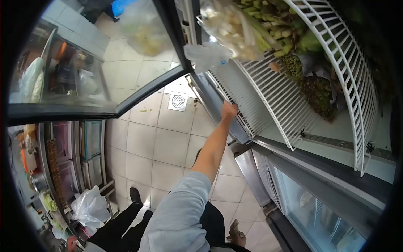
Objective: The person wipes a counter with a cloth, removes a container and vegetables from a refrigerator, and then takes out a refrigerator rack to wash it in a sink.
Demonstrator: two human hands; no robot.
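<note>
My left hand (229, 109) reaches into the open fridge, its fingers closed at the front edge of the lowest white wire shelf (256, 117). The fingertips are partly hidden behind the edge. My right hand (237, 234) hangs low at the bottom of the view, fingers apart and nothing in it. Above my left hand, a higher wire shelf (279, 103) carries a plastic bag of white-stalked vegetables (233, 27), green stalks (273, 25) and a bunch of dark reddish leaves (319, 98). A crumpled clear bag (208, 56) overhangs the shelf's left end.
The glass fridge door (121, 107) stands open at upper left. A floor drain (178, 101) lies in the tiles. At lower left, another person's hand (72, 243) is beside a counter with a hanging white plastic bag (90, 208). A second glass-front fridge (310, 210) is at lower right.
</note>
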